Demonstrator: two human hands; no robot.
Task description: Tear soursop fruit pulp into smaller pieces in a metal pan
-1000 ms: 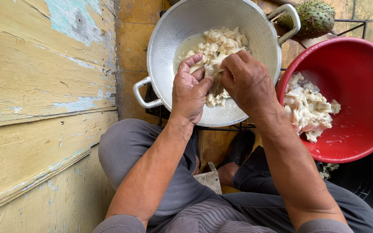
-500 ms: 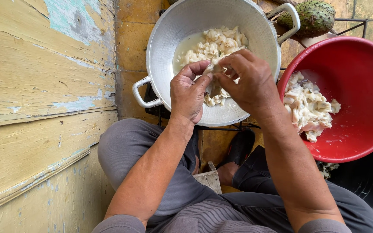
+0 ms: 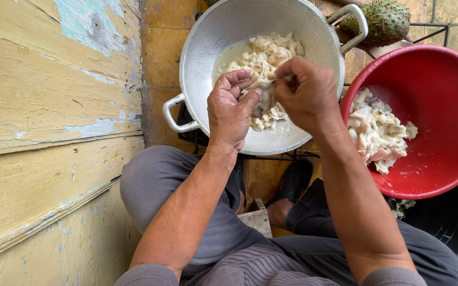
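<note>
While both hands work above the metal pot point(image 3: 208, 63), the left hand point(image 3: 232, 108) and right hand point(image 3: 306, 90) pinch one piece of white pulp point(image 3: 267, 85) between their fingertips, over the pile inside. It looks soft, wet, light and slippery, likely to tear, so a gentle fingertip grip near its firmer middle suits. Right of the pot sits a red bowl point(image 3: 441, 106) with more pulp.

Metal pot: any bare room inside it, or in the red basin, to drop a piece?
In the metal pot, the bare left and upper wall is free, bordered by milky liquid and the white pulp. The right side is crowded by the left hand and right hand. In the red basin, the right half is bare; the pulp pile fills the left.
</note>
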